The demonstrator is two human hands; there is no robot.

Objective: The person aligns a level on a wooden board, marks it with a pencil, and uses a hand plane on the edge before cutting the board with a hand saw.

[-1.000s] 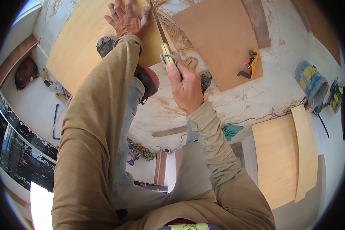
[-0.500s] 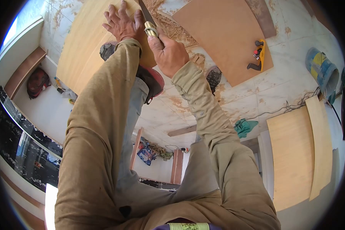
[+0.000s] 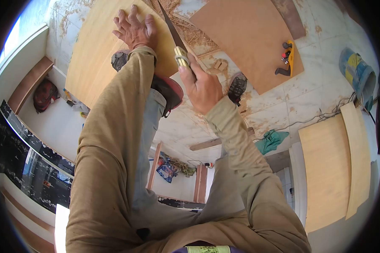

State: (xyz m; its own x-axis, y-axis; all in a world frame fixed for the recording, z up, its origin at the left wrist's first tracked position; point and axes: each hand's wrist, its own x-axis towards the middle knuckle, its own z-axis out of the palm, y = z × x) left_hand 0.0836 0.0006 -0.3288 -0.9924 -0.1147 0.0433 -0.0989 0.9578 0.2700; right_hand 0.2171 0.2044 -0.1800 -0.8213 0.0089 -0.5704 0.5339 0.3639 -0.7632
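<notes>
My left hand (image 3: 136, 31) lies with fingers spread on a pale plywood board (image 3: 97, 55) at the top of the view. In my right hand (image 3: 202, 86) is the wooden handle of a handsaw (image 3: 176, 36), fingers wrapped around it. The narrow dark blade points up and to the left, along the board's right edge. One of my feet, in a dark shoe with a red edge (image 3: 169, 95), stands against the board near my left wrist.
Right of the saw lies a brown board (image 3: 245, 40) with a yellow hand plane (image 3: 288, 59) on it. Wood shavings (image 3: 194, 38) cover the tiles between the boards. A bucket (image 3: 356, 76), a green cloth (image 3: 272, 141), a cable (image 3: 312, 117) and another plywood sheet (image 3: 325, 173) are at right.
My right hand has moved down and to the right with the handsaw, and more of the blade shows. My left hand stays flat on the board.
</notes>
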